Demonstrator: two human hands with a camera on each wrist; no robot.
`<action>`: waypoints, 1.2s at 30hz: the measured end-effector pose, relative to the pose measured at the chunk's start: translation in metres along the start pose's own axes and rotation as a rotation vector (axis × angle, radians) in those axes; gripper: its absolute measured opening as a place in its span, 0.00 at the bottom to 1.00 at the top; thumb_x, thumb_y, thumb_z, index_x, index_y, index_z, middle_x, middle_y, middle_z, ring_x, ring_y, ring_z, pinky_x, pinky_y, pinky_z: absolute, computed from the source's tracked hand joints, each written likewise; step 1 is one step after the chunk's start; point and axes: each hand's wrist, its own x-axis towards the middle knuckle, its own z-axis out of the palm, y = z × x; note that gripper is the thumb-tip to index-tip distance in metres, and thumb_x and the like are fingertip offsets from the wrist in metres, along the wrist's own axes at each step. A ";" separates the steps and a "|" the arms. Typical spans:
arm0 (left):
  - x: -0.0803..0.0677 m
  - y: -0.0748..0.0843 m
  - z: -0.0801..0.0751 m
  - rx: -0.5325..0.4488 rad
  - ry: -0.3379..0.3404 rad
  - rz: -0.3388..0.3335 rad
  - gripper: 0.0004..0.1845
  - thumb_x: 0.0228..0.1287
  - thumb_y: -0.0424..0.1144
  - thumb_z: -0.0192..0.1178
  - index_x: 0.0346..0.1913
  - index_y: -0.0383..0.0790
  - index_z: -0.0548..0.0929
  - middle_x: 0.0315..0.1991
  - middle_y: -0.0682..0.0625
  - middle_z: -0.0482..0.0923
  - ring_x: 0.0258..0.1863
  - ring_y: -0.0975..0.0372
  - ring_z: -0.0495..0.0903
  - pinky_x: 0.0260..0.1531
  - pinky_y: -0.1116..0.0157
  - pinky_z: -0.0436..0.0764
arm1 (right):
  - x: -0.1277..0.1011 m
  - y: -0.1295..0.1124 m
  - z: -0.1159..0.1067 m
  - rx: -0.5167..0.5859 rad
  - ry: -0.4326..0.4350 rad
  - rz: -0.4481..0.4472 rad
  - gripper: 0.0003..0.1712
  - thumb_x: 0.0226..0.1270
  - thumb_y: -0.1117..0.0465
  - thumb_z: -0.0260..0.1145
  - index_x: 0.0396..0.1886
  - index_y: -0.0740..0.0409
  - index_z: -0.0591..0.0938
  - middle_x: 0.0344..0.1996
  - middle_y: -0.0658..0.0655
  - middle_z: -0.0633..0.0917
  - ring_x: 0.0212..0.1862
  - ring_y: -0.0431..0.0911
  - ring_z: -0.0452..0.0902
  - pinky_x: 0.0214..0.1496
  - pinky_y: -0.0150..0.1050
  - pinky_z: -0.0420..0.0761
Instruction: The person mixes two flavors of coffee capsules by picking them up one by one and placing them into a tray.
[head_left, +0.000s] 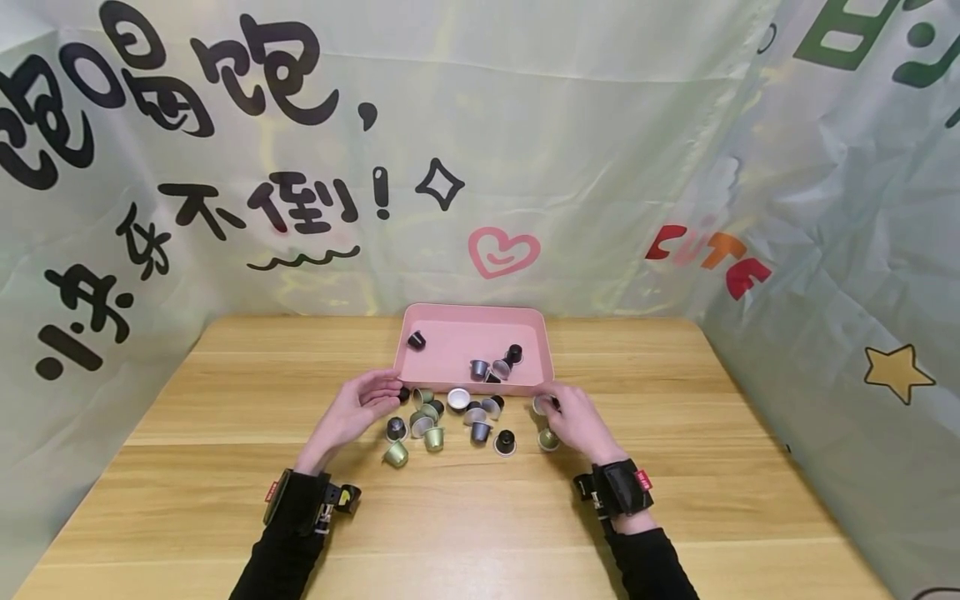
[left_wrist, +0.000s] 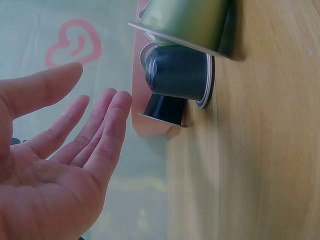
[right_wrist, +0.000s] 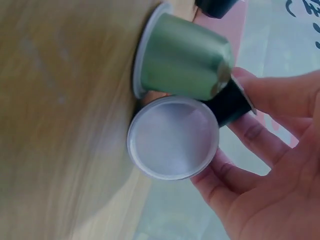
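Observation:
Small coffee capsules in green, black and grey-blue lie in a loose cluster in front of a pink tray (head_left: 472, 321). My left hand (head_left: 365, 404) is at the cluster's left edge, fingers extended and holding nothing; in the left wrist view, a dark capsule (left_wrist: 177, 72) and a green capsule (left_wrist: 190, 20) are beyond its fingertips. At the cluster's right side, my right hand (head_left: 577, 423) pinches a black capsule (right_wrist: 229, 105) between thumb and fingers. Its lower fingers meet a capsule with a silver lid (right_wrist: 173, 138). A green capsule (right_wrist: 185, 57) stands beside these, lid down on the table.
Inside the tray, a black capsule (head_left: 417, 340) lies at the left and several more sit at the front right, among them a grey-blue capsule (head_left: 478, 369). The wooden table (head_left: 465, 525) ends at printed fabric walls (head_left: 600, 167) at the back and sides.

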 end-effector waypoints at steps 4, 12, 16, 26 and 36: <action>0.000 0.001 0.000 -0.003 0.003 -0.005 0.30 0.67 0.26 0.58 0.71 0.26 0.64 0.65 0.27 0.72 0.65 0.38 0.74 0.68 0.50 0.74 | 0.000 -0.001 -0.001 0.010 0.013 -0.001 0.11 0.67 0.70 0.63 0.44 0.60 0.87 0.42 0.60 0.90 0.41 0.49 0.84 0.43 0.46 0.84; 0.000 0.000 0.001 0.002 -0.005 -0.001 0.31 0.67 0.26 0.58 0.71 0.26 0.64 0.65 0.28 0.73 0.65 0.38 0.74 0.68 0.50 0.74 | 0.001 -0.004 -0.004 0.042 0.052 -0.003 0.11 0.66 0.71 0.62 0.44 0.61 0.86 0.41 0.61 0.88 0.40 0.49 0.83 0.43 0.46 0.84; 0.000 0.001 0.000 0.000 -0.004 0.008 0.31 0.67 0.27 0.58 0.71 0.26 0.64 0.64 0.28 0.73 0.64 0.38 0.74 0.68 0.50 0.74 | 0.003 -0.005 -0.007 0.093 0.080 0.011 0.11 0.69 0.71 0.60 0.45 0.62 0.86 0.44 0.63 0.87 0.40 0.50 0.83 0.44 0.44 0.84; -0.001 0.003 0.001 0.023 -0.011 -0.004 0.31 0.68 0.29 0.59 0.72 0.30 0.64 0.65 0.30 0.73 0.64 0.41 0.75 0.69 0.47 0.73 | 0.003 -0.004 -0.009 0.150 0.166 0.029 0.11 0.71 0.71 0.59 0.44 0.62 0.86 0.44 0.62 0.89 0.36 0.46 0.79 0.37 0.31 0.78; -0.001 0.003 0.002 0.024 -0.013 -0.001 0.30 0.69 0.30 0.59 0.72 0.29 0.65 0.64 0.30 0.74 0.64 0.41 0.76 0.68 0.47 0.74 | 0.002 -0.005 -0.010 0.148 0.169 0.030 0.12 0.70 0.72 0.59 0.42 0.61 0.88 0.45 0.61 0.89 0.33 0.44 0.75 0.33 0.30 0.75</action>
